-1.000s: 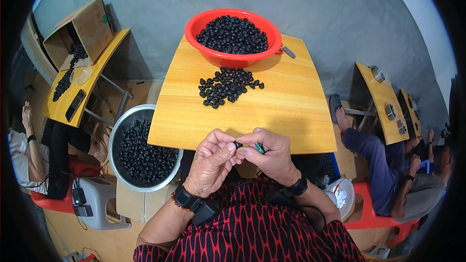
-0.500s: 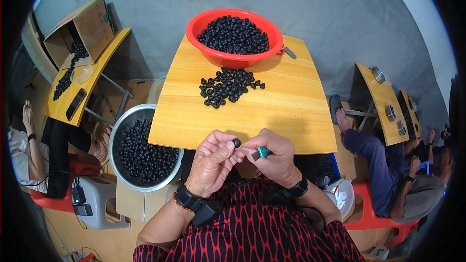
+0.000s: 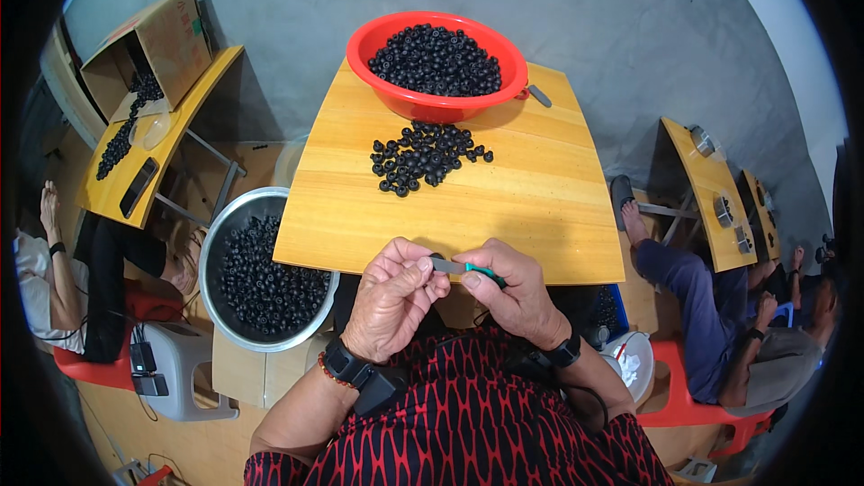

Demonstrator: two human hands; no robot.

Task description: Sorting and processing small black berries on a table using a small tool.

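Note:
My left hand (image 3: 387, 306) pinches a small round black piece (image 3: 438, 256) between thumb and fingertips, just off the table's near edge. In my right hand (image 3: 520, 299) is a small knife (image 3: 486, 274) with a green handle. Its short grey blade points left and lies against the black piece, partly covering it. Ahead of my hands, a loose pile of similar black pieces (image 3: 423, 160) rests on the wooden table (image 3: 360, 225). Behind that pile stands a red basin (image 3: 432, 105) heaped with more of them.
A metal bowl (image 3: 212, 288) of black pieces stands left of the table. Beside the basin lies a small grey object (image 3: 540, 96). A white bin (image 3: 641, 367) is at my right. People sit at side tables; the left one bears a cardboard box (image 3: 175, 54) and a phone (image 3: 139, 187).
My right hand has turned the knife, so its blade now points left across the black piece. The left hand keeps its pinch. The pile looks the same.

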